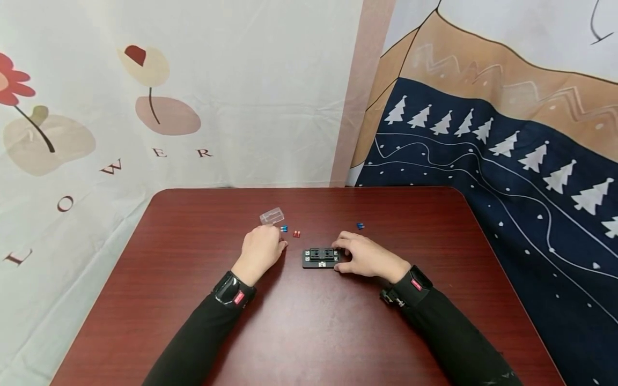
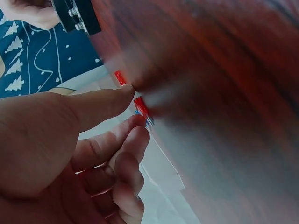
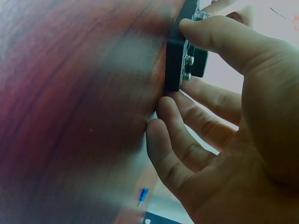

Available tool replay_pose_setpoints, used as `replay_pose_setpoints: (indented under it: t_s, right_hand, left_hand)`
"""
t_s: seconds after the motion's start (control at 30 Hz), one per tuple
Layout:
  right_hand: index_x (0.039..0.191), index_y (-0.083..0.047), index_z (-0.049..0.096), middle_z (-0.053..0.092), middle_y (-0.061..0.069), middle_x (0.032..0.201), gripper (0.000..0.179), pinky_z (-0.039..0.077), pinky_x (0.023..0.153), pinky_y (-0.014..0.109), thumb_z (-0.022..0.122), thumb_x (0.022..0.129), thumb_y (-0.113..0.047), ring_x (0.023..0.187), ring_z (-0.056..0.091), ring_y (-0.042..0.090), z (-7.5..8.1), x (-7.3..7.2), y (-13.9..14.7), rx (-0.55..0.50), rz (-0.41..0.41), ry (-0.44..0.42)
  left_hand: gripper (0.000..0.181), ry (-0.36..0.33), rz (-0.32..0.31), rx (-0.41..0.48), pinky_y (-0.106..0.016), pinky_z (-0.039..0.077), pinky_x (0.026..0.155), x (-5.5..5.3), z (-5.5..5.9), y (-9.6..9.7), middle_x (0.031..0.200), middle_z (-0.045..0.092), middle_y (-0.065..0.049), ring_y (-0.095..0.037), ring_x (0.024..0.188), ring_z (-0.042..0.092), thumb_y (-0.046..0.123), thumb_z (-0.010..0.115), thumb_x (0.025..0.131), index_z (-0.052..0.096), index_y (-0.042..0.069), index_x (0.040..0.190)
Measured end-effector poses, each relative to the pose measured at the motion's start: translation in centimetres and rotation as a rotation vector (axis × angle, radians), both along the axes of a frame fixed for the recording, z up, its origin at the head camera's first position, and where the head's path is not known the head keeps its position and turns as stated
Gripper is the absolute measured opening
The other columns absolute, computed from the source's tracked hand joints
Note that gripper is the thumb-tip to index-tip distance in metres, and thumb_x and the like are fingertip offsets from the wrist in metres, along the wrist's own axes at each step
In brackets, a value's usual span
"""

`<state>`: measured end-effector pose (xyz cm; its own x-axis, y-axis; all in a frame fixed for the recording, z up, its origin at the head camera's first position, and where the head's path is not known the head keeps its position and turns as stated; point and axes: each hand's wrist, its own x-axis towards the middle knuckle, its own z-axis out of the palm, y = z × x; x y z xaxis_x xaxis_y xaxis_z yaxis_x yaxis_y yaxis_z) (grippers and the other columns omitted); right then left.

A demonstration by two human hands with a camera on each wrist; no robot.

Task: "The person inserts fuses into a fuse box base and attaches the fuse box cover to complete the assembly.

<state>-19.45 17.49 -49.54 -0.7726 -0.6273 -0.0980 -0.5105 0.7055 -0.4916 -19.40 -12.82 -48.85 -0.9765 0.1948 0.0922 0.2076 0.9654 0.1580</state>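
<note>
Evidently the work is at an early stage. The black block (image 1: pixel 321 258), just below the centre of the head frame, lies on the tabletop (image 1: pixel 309 327) with no coloured piece showing in it, though its right end is partly hidden. The right hand (image 1: pixel 365 255) grips that end, thumb at the near edge and fingers at the far side; the right wrist view shows the thumb pressed on the block, near its screws (image 3: pixel 188 60), with two of the other fingers reaching past it.

Left of centre, the left hand (image 1: pixel 260 253) is lowered near the loose parts. In the left wrist view its thumb and forefinger stand apart, either side of a red piece with metal prongs (image 2: pixel 140 105); whether they touch it or pinch it, I cannot tell. The remaining fingers are curled in toward the palm.

What seems done: the clear plastic part (image 1: pixel 272 215), which looks like a cover, is off and lies beyond the left hand, left of centre in the head frame. What seems left: the small coloured pieces in view are loose, with a blue piece (image 1: pixel 284 228) and a second red piece (image 1: pixel 296 234) between the left hand and the block, and another blue piece (image 1: pixel 360 225) right of centre, beyond the right hand.
</note>
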Motion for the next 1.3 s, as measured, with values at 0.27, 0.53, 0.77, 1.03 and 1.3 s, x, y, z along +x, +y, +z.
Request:
replay_pose_setpoints:
  t_s: [0.27,0.53,0.77,1.03,1.3]
  right_hand:
    - [0.134,-0.014,0.075,0.064,-0.003,0.118,0.046,0.052,0.085,0.03,0.088,0.094,-0.032,0.1,0.062,0.014,-0.1,0.0,0.0,-0.005,0.004,0.002]
    - [0.135,-0.015,0.074,0.063,-0.006,0.119,0.046,0.052,0.086,0.028,0.087,0.094,-0.032,0.1,0.061,0.012,-0.5,-0.1,0.0,0.008,0.004,0.019]
    - [0.135,-0.014,0.074,0.063,-0.005,0.118,0.046,0.051,0.085,0.029,0.087,0.094,-0.032,0.098,0.06,0.011,-0.4,0.0,0.1,0.005,0.006,0.027]
    - [0.134,-0.016,0.075,0.063,-0.006,0.118,0.045,0.051,0.086,0.029,0.087,0.093,-0.033,0.099,0.061,0.012,-0.5,-0.1,0.1,0.005,-0.006,0.021]
    - [0.135,-0.016,0.074,0.063,-0.006,0.12,0.046,0.052,0.087,0.029,0.086,0.094,-0.033,0.1,0.061,0.011,-0.6,-0.1,0.0,0.005,-0.004,0.017]
  left_hand:
    - [0.033,0.02,0.007,-0.011,-0.054,0.064,0.07,0.1,-0.2,0.0,0.086,0.078,-0.01,-0.036,0.084,0.078,0.033,0.088,0.096,0.075,0.011,0.075]
    - [0.033,0.017,-0.001,0.001,-0.054,0.063,0.065,0.1,0.0,0.0,0.08,0.078,-0.012,-0.036,0.078,0.078,0.027,0.086,0.095,0.073,0.011,0.07]
    - [0.03,0.026,-0.015,-0.006,-0.055,0.062,0.064,0.2,0.2,0.1,0.08,0.078,-0.012,-0.036,0.076,0.077,0.022,0.082,0.095,0.072,0.009,0.07]
    - [0.027,0.049,-0.039,-0.016,-0.054,0.062,0.064,0.3,0.5,0.2,0.083,0.078,-0.011,-0.036,0.078,0.078,0.02,0.076,0.1,0.073,0.009,0.075]
    - [0.013,0.088,-0.205,0.01,-0.05,0.065,0.077,0.3,1.3,0.4,0.094,0.075,-0.004,-0.031,0.089,0.079,0.019,0.075,0.105,0.08,0.012,0.095]
